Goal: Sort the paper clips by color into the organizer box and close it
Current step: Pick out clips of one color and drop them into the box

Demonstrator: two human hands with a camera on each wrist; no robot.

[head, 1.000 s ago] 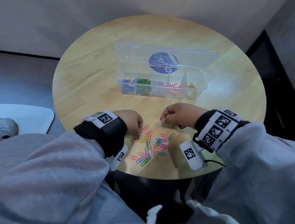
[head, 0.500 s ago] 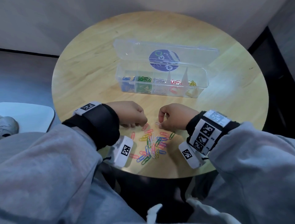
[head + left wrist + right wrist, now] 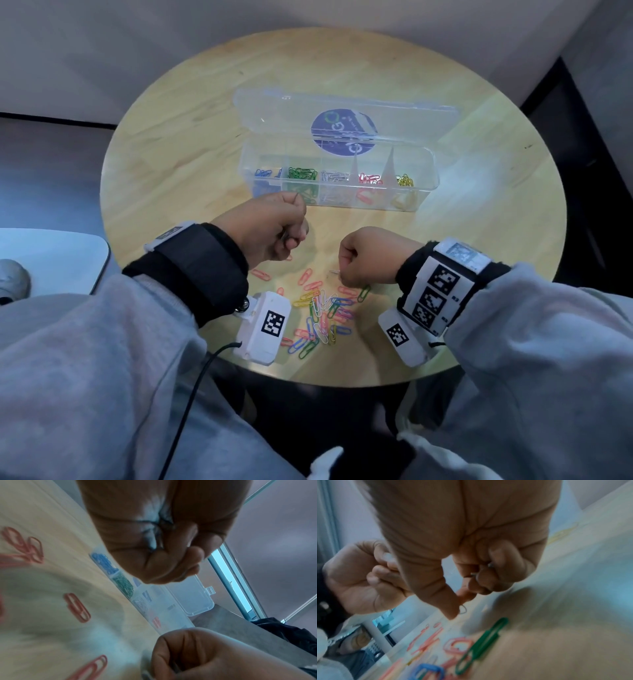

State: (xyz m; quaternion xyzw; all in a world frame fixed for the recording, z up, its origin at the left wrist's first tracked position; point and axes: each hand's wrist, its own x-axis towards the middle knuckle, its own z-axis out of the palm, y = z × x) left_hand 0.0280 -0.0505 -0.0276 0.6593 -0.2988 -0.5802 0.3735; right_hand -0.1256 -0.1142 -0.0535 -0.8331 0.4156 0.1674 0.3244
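Note:
The clear organizer box (image 3: 424, 192) lies open at the table's middle, its lid (image 3: 274, 113) leaning back; its compartments hold blue, green, white, red and yellow clips. A pile of mixed paper clips (image 3: 322, 315) lies near the front edge. My left hand (image 3: 294, 233) is a raised fist just in front of the box's left end, with a thin dark clip (image 3: 155, 534) caught in its curled fingers. My right hand (image 3: 342, 274) hovers over the pile's far side and pinches a white clip (image 3: 334, 271); another silvery clip (image 3: 489, 565) shows inside its curled fingers.
The round wooden table (image 3: 171, 154) has bare wood on both sides of the box and behind it. A single red clip (image 3: 260, 274) lies apart, left of the pile. A white seat (image 3: 51, 257) and a shoe (image 3: 10, 277) are off the table's left.
My left hand has risen from the pile and moved away from me toward the box's left end. My right hand has stayed over the pile with its white clip.

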